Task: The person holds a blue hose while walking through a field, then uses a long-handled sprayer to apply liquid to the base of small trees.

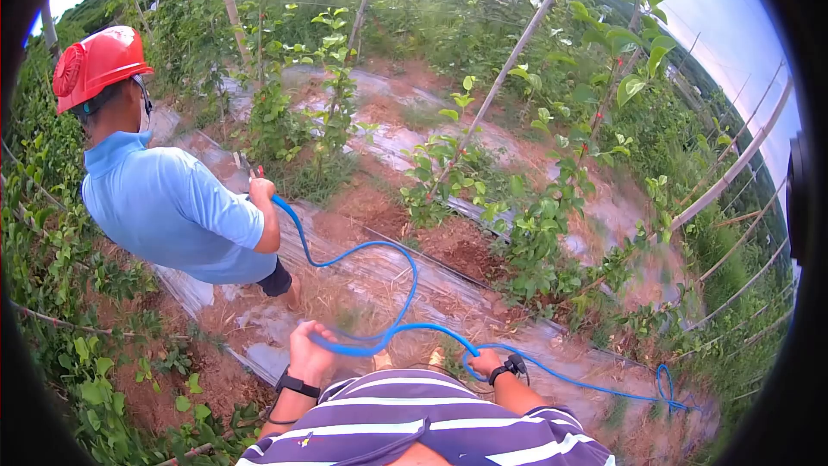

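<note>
A blue hose (414,272) runs from a co-worker's hands, loops over the ground and passes through both of my hands. My left hand (310,347), with a black wristband, is closed round the hose at the lower middle, where the hose is blurred. Further right, my right hand (486,363) is wrapped round a small coil of the same hose and wears a black device on the wrist. From there the hose trails along the ground to the right, ending in a small tangle.
A co-worker (168,207) in a red helmet (99,66) and light blue shirt stands at the left, holding a tool (245,164) near the plants. Leaning poles (517,56), leafy plants (543,242) and plastic sheeting (448,293) over soil surround us.
</note>
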Demonstrator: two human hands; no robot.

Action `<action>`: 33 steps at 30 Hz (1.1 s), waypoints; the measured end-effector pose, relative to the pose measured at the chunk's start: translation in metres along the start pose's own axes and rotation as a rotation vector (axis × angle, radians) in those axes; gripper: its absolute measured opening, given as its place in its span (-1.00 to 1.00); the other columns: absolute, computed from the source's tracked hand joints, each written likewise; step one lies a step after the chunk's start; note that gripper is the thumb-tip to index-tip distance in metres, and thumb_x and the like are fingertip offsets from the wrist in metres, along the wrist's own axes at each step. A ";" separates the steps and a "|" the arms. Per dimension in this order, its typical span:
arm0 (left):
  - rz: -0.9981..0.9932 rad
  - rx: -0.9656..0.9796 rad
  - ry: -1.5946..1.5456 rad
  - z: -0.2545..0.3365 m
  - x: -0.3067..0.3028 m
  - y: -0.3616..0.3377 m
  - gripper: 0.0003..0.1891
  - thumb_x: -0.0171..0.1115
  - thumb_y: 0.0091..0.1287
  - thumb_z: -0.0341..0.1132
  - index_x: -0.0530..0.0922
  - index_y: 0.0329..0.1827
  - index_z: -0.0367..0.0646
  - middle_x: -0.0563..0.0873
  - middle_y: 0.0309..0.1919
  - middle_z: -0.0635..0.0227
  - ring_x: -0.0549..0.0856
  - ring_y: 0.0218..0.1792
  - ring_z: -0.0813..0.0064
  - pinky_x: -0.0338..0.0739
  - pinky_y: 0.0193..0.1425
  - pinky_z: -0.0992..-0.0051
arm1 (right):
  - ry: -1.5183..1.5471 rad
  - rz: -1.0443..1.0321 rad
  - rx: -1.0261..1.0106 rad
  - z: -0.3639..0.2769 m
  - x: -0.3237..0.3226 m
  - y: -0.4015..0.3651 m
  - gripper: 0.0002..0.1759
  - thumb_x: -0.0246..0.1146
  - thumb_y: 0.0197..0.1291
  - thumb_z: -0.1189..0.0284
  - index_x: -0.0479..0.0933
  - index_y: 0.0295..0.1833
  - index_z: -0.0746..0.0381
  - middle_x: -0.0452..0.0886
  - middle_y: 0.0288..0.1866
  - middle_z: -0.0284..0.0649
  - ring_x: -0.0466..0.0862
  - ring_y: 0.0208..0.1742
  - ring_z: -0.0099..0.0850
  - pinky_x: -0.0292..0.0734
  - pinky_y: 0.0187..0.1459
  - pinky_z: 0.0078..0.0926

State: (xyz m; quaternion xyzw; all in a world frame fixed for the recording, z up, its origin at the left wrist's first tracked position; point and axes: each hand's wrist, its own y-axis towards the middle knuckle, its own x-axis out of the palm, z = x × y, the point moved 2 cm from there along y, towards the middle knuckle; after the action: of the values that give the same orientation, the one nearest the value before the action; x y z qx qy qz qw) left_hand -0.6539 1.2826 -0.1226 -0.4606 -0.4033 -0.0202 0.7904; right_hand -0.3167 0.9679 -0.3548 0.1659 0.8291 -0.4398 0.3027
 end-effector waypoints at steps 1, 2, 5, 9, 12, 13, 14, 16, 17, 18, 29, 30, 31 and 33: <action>0.036 0.018 0.033 0.002 -0.003 0.001 -0.84 0.02 0.26 -0.31 0.40 -0.49 -0.09 0.47 -0.57 0.44 0.45 -0.50 0.48 0.38 -0.33 0.41 | 0.020 0.016 0.017 0.006 0.007 0.006 -0.77 0.33 -0.01 0.30 0.60 -0.50 0.25 0.57 -0.62 -0.21 0.57 -0.59 -0.44 0.46 -0.49 -0.40; 0.013 0.021 0.045 0.005 -0.005 0.004 -0.84 0.02 0.26 -0.31 0.40 -0.49 -0.09 0.47 -0.57 0.45 0.45 -0.50 0.49 0.39 -0.32 0.41 | 0.040 0.030 0.033 0.006 0.011 0.009 -0.75 0.33 -0.02 0.28 0.59 -0.51 0.25 0.59 -0.60 -0.18 0.60 -0.56 -0.39 0.48 -0.44 -0.36; -0.036 0.035 0.044 0.011 -0.009 0.009 -0.84 0.02 0.26 -0.31 0.40 -0.49 -0.08 0.48 -0.56 0.45 0.45 -0.50 0.48 0.39 -0.33 0.40 | -0.085 0.051 -0.034 0.003 0.020 0.009 -0.72 0.33 -0.06 0.24 0.59 -0.49 0.27 0.63 -0.55 -0.11 0.64 -0.46 -0.29 0.51 -0.33 -0.30; -0.028 0.026 0.055 0.011 -0.003 0.001 -0.84 0.03 0.26 -0.31 0.40 -0.49 -0.08 0.48 -0.57 0.45 0.45 -0.50 0.48 0.39 -0.33 0.40 | -0.009 -0.029 0.010 -0.019 0.019 -0.012 -0.67 0.33 -0.10 0.20 0.59 -0.46 0.28 0.65 -0.49 -0.05 0.66 -0.40 -0.21 0.52 -0.26 -0.27; -0.019 0.005 0.041 0.010 -0.005 -0.002 -0.84 0.03 0.26 -0.31 0.40 -0.49 -0.08 0.48 -0.58 0.45 0.46 -0.50 0.48 0.39 -0.34 0.40 | 0.004 0.008 -0.024 -0.009 0.034 -0.009 -0.69 0.34 -0.08 0.22 0.59 -0.44 0.29 0.65 -0.50 -0.06 0.66 -0.42 -0.23 0.53 -0.28 -0.27; -0.012 0.014 0.051 0.010 -0.007 -0.002 -0.84 0.03 0.26 -0.31 0.40 -0.50 -0.08 0.48 -0.58 0.45 0.46 -0.50 0.47 0.39 -0.34 0.40 | 0.054 -0.007 -0.015 -0.002 0.040 -0.005 -0.70 0.35 -0.07 0.23 0.60 -0.43 0.29 0.65 -0.51 -0.07 0.66 -0.44 -0.25 0.53 -0.30 -0.28; -0.005 0.023 0.061 0.011 -0.009 -0.003 -0.84 0.03 0.26 -0.31 0.40 -0.50 -0.08 0.47 -0.58 0.45 0.46 -0.50 0.47 0.39 -0.34 0.40 | 0.104 -0.022 -0.007 -0.001 0.042 -0.005 -0.71 0.35 -0.06 0.24 0.60 -0.42 0.29 0.65 -0.51 -0.08 0.66 -0.45 -0.27 0.53 -0.31 -0.30; -0.003 0.023 0.055 0.012 -0.010 -0.005 -0.84 0.04 0.26 -0.30 0.38 -0.49 -0.08 0.46 -0.57 0.43 0.45 -0.50 0.45 0.39 -0.32 0.38 | 0.088 -0.037 0.015 0.005 0.043 -0.005 -0.71 0.36 -0.05 0.25 0.61 -0.40 0.29 0.66 -0.51 -0.09 0.66 -0.46 -0.30 0.52 -0.33 -0.31; -0.003 0.021 0.048 0.012 -0.010 -0.006 -0.84 0.04 0.25 -0.29 0.37 -0.49 -0.08 0.44 -0.56 0.42 0.44 -0.49 0.42 0.38 -0.31 0.35 | 0.070 -0.048 0.036 0.005 0.041 -0.006 -0.72 0.36 -0.04 0.26 0.61 -0.38 0.29 0.66 -0.50 -0.09 0.66 -0.47 -0.33 0.52 -0.34 -0.33; -0.003 0.022 0.048 0.014 -0.011 -0.004 -0.84 0.04 0.25 -0.29 0.37 -0.49 -0.08 0.44 -0.56 0.42 0.44 -0.49 0.42 0.38 -0.31 0.35 | 0.070 -0.049 0.035 0.002 0.037 -0.009 -0.72 0.36 -0.04 0.26 0.61 -0.38 0.29 0.66 -0.50 -0.09 0.66 -0.47 -0.33 0.52 -0.34 -0.33; 0.012 0.052 0.038 0.017 -0.020 -0.008 -0.87 0.05 0.25 -0.32 0.40 -0.47 -0.09 0.49 -0.55 0.42 0.46 -0.50 0.46 0.39 -0.34 0.40 | 0.027 -0.098 0.098 -0.010 0.043 -0.027 -0.73 0.27 -0.14 0.26 0.64 -0.39 0.25 0.68 -0.38 0.02 0.69 -0.27 -0.10 0.57 -0.19 -0.25; -0.003 0.049 0.040 0.017 -0.021 -0.009 -0.87 0.05 0.25 -0.32 0.40 -0.46 -0.08 0.49 -0.55 0.42 0.46 -0.50 0.46 0.39 -0.34 0.40 | 0.067 -0.131 0.143 -0.013 0.040 -0.030 -0.73 0.24 -0.14 0.28 0.63 -0.40 0.26 0.68 -0.40 0.02 0.70 -0.28 -0.13 0.57 -0.20 -0.26; -0.002 0.053 0.030 0.017 -0.024 -0.008 -0.87 0.05 0.25 -0.32 0.40 -0.46 -0.08 0.49 -0.55 0.42 0.46 -0.50 0.46 0.39 -0.34 0.40 | 0.058 -0.133 0.139 -0.013 0.038 -0.029 -0.73 0.24 -0.14 0.28 0.63 -0.40 0.26 0.68 -0.40 0.02 0.70 -0.28 -0.13 0.57 -0.20 -0.26; -0.022 0.057 0.037 0.018 -0.026 -0.008 -0.88 0.04 0.29 -0.33 0.40 -0.43 -0.09 0.50 -0.53 0.38 0.47 -0.46 0.42 0.40 -0.32 0.38 | 0.028 -0.097 0.109 -0.014 0.036 -0.028 -0.71 0.28 -0.13 0.26 0.64 -0.38 0.28 0.68 -0.40 0.00 0.70 -0.30 -0.17 0.57 -0.22 -0.27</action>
State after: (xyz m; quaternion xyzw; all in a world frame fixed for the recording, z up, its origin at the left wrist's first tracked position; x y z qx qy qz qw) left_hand -0.6858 1.2832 -0.1295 -0.4330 -0.3940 -0.0257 0.8103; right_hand -0.3649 0.9642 -0.3543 0.1479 0.8150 -0.4962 0.2601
